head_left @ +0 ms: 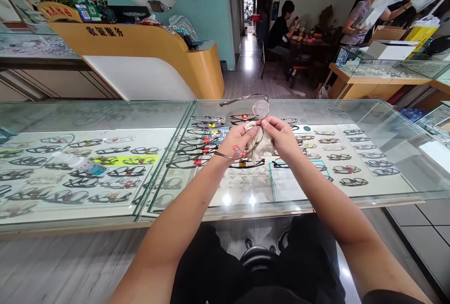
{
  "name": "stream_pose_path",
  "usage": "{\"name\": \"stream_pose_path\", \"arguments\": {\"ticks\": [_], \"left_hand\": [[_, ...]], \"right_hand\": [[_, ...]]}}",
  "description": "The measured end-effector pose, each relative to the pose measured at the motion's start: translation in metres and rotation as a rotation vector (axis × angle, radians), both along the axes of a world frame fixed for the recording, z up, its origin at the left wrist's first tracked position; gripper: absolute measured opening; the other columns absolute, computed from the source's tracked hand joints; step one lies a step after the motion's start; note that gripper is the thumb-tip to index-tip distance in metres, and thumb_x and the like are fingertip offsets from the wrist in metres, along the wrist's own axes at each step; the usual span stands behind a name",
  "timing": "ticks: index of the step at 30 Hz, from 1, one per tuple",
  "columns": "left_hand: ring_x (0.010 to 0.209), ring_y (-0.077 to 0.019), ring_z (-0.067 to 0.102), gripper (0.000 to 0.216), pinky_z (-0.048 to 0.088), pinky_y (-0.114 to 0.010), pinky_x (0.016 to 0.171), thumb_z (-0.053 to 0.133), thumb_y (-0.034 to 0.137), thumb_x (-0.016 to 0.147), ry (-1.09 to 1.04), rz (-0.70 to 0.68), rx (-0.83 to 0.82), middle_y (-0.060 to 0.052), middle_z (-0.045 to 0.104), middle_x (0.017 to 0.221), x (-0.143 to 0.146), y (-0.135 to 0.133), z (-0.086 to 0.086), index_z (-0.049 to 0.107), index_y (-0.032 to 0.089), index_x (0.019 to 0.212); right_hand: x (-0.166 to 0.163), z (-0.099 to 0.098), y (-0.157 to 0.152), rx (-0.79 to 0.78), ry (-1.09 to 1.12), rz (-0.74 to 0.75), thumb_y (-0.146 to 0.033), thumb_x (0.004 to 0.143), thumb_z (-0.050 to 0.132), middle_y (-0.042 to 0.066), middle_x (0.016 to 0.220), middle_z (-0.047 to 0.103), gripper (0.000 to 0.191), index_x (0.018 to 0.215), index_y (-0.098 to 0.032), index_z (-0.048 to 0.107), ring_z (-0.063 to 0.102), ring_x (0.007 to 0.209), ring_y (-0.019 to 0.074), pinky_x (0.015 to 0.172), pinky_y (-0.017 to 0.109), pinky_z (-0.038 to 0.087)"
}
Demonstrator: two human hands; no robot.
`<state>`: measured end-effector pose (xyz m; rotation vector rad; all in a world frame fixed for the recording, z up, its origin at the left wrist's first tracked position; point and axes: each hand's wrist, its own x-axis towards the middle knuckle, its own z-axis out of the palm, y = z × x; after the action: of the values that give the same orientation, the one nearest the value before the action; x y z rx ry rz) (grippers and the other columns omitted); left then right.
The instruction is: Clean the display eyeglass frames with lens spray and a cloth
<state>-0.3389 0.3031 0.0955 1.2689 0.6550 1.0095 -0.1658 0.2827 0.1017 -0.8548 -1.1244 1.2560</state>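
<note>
Above the glass counter, my hands hold a pair of thin-framed eyeglasses (260, 108), one round lens pointing up and its temple reaching left. My left hand (236, 140) is closed around the lower side of the frame, where a red tag hangs by the other temple. The fingers of my right hand (281, 136) pinch near the bridge. A pale cloth (258, 147) is bunched between both hands and covers part of the lower lens. Fingertips partly hide which hand grips the cloth.
Rows of eyeglasses (346, 169) fill the glass display counter (232, 205). A spray bottle (82, 163) lies on its left part. Beyond stands a wooden reception desk (140, 43). One person (281, 29) sits at a far table; another (362, 18) stands by boxes at right.
</note>
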Motion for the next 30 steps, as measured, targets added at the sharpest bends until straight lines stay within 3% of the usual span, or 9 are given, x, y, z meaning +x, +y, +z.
{"name": "stream_pose_path", "arguments": {"ticks": [4, 12, 18, 26, 30], "left_hand": [[0.066, -0.0123, 0.057, 0.076, 0.044, -0.025, 0.059, 0.101, 0.065, 0.071, -0.019, -0.058, -0.076, -0.002, 0.070, 0.085, -0.003, -0.001, 0.000, 0.080, 0.015, 0.124], [0.084, -0.0172, 0.067, 0.072, 0.054, -0.027, 0.078, 0.109, 0.047, 0.059, -0.037, 0.061, 0.025, -0.006, 0.078, 0.093, 0.008, -0.001, -0.004, 0.081, 0.011, 0.115], [0.073, -0.0127, 0.060, 0.067, 0.051, -0.025, 0.070, 0.105, 0.061, 0.064, -0.043, 0.139, 0.048, -0.002, 0.074, 0.081, 0.011, 0.000, -0.005, 0.083, 0.012, 0.104], [0.064, -0.0118, 0.055, 0.073, 0.044, -0.024, 0.060, 0.098, 0.072, 0.071, -0.015, 0.033, 0.005, 0.000, 0.064, 0.073, 0.003, 0.003, -0.007, 0.082, 0.014, 0.112], [0.068, -0.0131, 0.058, 0.075, 0.047, -0.025, 0.063, 0.098, 0.072, 0.070, -0.024, 0.035, 0.011, -0.002, 0.069, 0.077, 0.003, 0.002, -0.006, 0.082, 0.013, 0.113]], "right_hand": [[0.001, -0.004, 0.003, -0.019, 0.038, -0.009, -0.071, 0.065, 0.100, -0.001, 0.088, 0.077, 0.054, 0.086, -0.025, 0.079, 0.061, 0.077, 0.0161, 0.072, 0.029, 0.051], [-0.005, -0.008, 0.001, -0.063, 0.073, 0.061, -0.069, 0.070, 0.097, -0.001, 0.087, 0.075, 0.054, 0.094, -0.026, 0.077, 0.063, 0.075, 0.0160, 0.070, 0.029, 0.053], [-0.006, -0.003, -0.003, -0.050, 0.085, 0.053, -0.069, 0.067, 0.099, 0.000, 0.087, 0.075, 0.054, 0.084, -0.026, 0.072, 0.063, 0.077, 0.0170, 0.072, 0.029, 0.054], [-0.002, -0.002, 0.000, -0.034, 0.066, 0.032, -0.069, 0.069, 0.097, -0.001, 0.088, 0.072, 0.054, 0.088, -0.025, 0.072, 0.061, 0.075, 0.0161, 0.072, 0.030, 0.054], [-0.002, -0.002, 0.000, -0.049, 0.075, 0.037, -0.070, 0.068, 0.098, -0.001, 0.086, 0.072, 0.055, 0.090, -0.026, 0.074, 0.060, 0.073, 0.0161, 0.070, 0.030, 0.053]]}}
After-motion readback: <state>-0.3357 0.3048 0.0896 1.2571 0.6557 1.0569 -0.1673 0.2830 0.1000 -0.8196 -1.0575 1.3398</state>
